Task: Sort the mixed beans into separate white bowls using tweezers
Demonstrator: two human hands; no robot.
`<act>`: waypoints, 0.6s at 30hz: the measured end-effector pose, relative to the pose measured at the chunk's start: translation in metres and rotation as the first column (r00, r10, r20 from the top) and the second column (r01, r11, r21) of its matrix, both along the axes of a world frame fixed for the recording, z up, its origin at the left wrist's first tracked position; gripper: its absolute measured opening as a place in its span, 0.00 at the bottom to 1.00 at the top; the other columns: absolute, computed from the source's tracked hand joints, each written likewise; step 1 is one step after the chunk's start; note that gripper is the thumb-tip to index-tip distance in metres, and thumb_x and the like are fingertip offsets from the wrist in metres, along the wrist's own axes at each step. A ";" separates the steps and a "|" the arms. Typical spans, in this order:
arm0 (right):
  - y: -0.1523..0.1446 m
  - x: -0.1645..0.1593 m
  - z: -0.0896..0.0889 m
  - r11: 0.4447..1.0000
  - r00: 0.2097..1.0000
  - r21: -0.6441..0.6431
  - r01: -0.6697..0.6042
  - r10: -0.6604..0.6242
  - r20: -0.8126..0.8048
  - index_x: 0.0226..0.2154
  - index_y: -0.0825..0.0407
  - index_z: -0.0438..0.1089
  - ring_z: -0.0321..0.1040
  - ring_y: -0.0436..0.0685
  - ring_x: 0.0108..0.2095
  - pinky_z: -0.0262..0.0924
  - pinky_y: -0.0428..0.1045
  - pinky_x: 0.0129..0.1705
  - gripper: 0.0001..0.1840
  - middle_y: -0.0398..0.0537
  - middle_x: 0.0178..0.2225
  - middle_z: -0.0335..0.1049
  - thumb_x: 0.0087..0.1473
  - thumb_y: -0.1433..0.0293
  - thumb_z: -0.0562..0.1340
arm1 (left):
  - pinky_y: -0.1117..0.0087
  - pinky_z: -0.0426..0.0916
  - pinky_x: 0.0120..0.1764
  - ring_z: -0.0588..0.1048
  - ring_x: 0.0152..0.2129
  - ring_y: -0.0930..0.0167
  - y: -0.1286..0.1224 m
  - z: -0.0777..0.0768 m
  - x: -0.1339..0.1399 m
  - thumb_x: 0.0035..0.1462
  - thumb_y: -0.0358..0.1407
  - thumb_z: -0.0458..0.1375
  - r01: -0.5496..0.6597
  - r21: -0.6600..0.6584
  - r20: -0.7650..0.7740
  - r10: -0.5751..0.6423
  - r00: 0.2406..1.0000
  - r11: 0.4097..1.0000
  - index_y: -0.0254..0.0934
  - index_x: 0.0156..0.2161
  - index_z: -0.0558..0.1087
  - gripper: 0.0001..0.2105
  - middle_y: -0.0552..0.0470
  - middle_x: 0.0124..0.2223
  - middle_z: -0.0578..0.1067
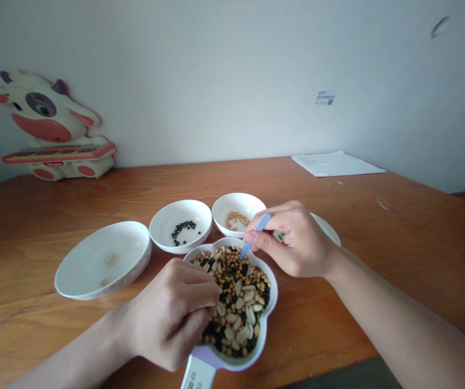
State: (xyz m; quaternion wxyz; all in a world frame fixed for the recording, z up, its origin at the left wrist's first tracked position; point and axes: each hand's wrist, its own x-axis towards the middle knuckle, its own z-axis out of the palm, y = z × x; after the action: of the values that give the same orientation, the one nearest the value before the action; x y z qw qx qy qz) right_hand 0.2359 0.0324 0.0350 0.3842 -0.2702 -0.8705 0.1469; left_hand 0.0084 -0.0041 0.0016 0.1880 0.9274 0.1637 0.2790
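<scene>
My right hand (297, 237) pinches light-blue plastic tweezers (255, 236), their tip down among the beans at the far side of a flower-shaped dish. The dish (271, 302) is white and lilac with a labelled handle (198, 373) toward me. It holds a mix of pale peanuts (240, 324), yellow soybeans (261, 278), black beans and some small green beans. My left hand (175, 313) is closed over the left part of the dish, hiding that rim. Whatever its fingers might hold is hidden.
Behind the dish stand a white bowl with black beans (183, 227) and another with soybeans (236, 219). A larger white bowl (90, 254) at left holds a few pale pieces. A white dish (327, 229) is partly behind my right hand. Papers (335, 163) and a cow toy (54, 129) stand farther back.
</scene>
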 end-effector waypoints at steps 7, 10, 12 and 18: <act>0.013 0.033 0.009 0.976 0.968 0.018 0.215 -0.211 -0.135 0.21 0.54 0.73 0.65 0.48 0.17 0.55 0.44 0.20 0.15 0.43 0.18 0.72 0.57 0.68 0.60 | 0.67 0.51 0.22 0.59 0.18 0.72 0.000 0.000 -0.001 0.54 0.23 0.43 0.014 -0.013 0.002 -0.014 1.000 1.000 0.38 0.24 0.53 0.10 0.54 0.20 0.63; 0.016 0.039 0.009 0.960 0.956 0.045 0.276 -0.270 -0.119 0.21 0.54 0.73 0.66 0.48 0.17 0.56 0.43 0.19 0.14 0.42 0.16 0.70 0.56 0.69 0.61 | 0.67 0.51 0.22 0.59 0.18 0.72 0.000 0.000 -0.001 0.54 0.23 0.43 0.018 -0.014 0.002 -0.018 1.000 1.000 0.38 0.24 0.53 0.10 0.54 0.20 0.63; 0.017 0.040 0.009 0.952 0.952 0.067 0.298 -0.292 -0.091 0.19 0.54 0.72 0.66 0.49 0.17 0.56 0.44 0.20 0.15 0.42 0.16 0.70 0.56 0.70 0.60 | 0.67 0.51 0.22 0.58 0.18 0.72 0.000 -0.001 -0.001 0.54 0.23 0.43 0.016 -0.014 0.004 -0.016 1.000 1.000 0.38 0.24 0.53 0.10 0.54 0.20 0.63; 0.020 0.044 0.008 0.911 0.916 0.102 0.400 -0.399 -0.030 0.18 0.55 0.71 0.62 0.49 0.16 0.52 0.46 0.20 0.17 0.45 0.16 0.70 0.55 0.68 0.59 | 0.67 0.51 0.22 0.59 0.18 0.72 0.000 -0.002 -0.001 0.54 0.23 0.43 0.012 -0.009 -0.003 -0.012 1.000 1.000 0.38 0.25 0.54 0.10 0.55 0.20 0.63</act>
State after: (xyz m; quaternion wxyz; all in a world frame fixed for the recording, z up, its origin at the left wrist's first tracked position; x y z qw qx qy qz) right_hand 0.2800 0.0522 0.0430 0.4235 -0.4211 -0.8019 0.0199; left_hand 0.0069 -0.0036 -0.0004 0.1937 0.9279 0.1597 0.2755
